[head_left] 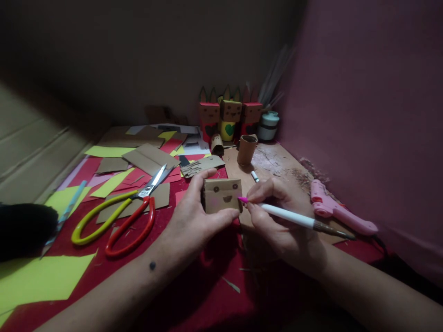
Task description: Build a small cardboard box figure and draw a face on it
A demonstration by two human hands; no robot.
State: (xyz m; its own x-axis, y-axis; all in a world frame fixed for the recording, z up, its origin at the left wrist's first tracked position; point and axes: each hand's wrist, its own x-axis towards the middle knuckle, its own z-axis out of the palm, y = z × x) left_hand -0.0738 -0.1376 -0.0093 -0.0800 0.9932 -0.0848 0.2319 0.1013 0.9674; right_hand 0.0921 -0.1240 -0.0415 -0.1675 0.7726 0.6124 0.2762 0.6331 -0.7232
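Observation:
My left hand (204, 216) grips a small cardboard box (221, 191) by its left side and bottom edge. Two round eyes and a dark mouth are drawn on the box's front, with a faint pink patch on the left cheek. Between the fingers of my right hand (277, 216) is a white marker (289, 215), its pink tip at the right side of the drawn face, beside the mouth. The marker's other end is brown and dark, pointing right.
Scissors (147, 193) with yellow and red handles lie open on paper and cardboard scraps at the left. Behind stand three box-headed figures (228, 115), a cardboard tube (247, 150) and a lidded jar (268, 125). A pink glue gun (341, 212) lies right.

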